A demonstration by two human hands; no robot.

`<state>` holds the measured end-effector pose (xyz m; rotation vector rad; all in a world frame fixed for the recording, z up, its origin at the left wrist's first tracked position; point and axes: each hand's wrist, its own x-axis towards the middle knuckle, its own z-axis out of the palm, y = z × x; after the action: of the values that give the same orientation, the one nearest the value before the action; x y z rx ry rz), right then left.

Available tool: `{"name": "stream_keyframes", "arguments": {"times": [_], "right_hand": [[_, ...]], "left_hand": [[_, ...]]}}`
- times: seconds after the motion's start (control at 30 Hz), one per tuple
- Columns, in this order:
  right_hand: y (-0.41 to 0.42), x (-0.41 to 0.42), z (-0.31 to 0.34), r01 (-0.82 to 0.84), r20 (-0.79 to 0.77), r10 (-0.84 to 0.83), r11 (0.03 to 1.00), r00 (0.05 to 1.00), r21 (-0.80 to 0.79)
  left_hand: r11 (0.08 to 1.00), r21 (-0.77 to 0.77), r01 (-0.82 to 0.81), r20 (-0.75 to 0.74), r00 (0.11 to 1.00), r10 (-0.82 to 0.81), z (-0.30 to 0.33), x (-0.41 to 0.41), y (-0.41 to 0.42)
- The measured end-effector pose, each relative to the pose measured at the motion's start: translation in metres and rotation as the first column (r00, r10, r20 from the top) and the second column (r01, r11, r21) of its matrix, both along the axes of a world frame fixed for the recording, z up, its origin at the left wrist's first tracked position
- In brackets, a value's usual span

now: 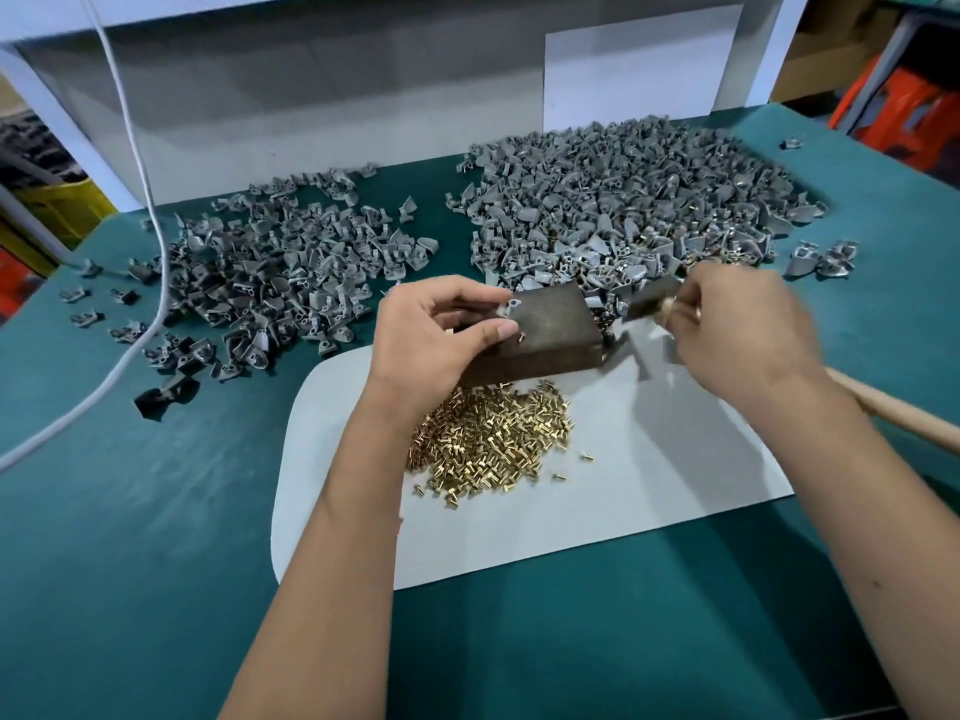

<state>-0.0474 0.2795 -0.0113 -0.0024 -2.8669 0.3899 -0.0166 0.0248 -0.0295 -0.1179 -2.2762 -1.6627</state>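
— Why keep the heap of small brass pins (488, 439) nearest you?
— Quick reach. Your left hand (431, 335) pinches a small grey plastic part (511, 308) against the dark metal block (550, 330), which serves as an anvil.
— Your right hand (737, 330)?
— Wrapped round the wooden-handled hammer (652, 299), poised beside it. The loose grey parts (623, 200) are piled beyond.

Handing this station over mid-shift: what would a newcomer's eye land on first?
Grey parts fill the back of the green table in a left heap and a larger right heap. Nearer, a glittering pile of brass pins lies on a white mat. Just behind it, the left hand pinches a small grey part on a dark block while the right hand grips a blurred hammer.
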Motion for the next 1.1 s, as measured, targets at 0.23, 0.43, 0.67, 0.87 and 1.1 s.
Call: {"name": "stream_keyframes", "arguments": {"times": [0.23,0.43,0.67,0.87,1.1], "right_hand": [[-0.018,0.007,0.005,-0.018,-0.012,0.018,0.999,1.0,0.032],[-0.07,0.019,0.011,-0.373,-0.131,0.356,0.915,0.925,-0.151],[-0.094,0.022,0.003,-0.396,-0.149,0.372,0.898,0.916,-0.194],[-0.1,0.016,0.01,-0.395,-0.021,0.401,0.888,0.916,-0.237],[-0.081,0.008,0.006,-0.534,-0.234,0.48,0.772,0.846,-0.345]], "left_hand": [[0.992,0.125,-0.013,-0.074,0.997,0.022,0.001,0.0,-0.004],[0.991,0.121,-0.05,-0.059,0.997,0.058,-0.005,-0.004,-0.002],[0.956,0.263,-0.127,-0.076,0.985,0.152,-0.007,-0.006,-0.003],[0.94,0.331,-0.09,-0.089,0.988,0.126,-0.008,-0.008,-0.004],[0.958,0.288,0.005,-0.135,0.99,0.035,-0.008,-0.006,-0.003]]}}
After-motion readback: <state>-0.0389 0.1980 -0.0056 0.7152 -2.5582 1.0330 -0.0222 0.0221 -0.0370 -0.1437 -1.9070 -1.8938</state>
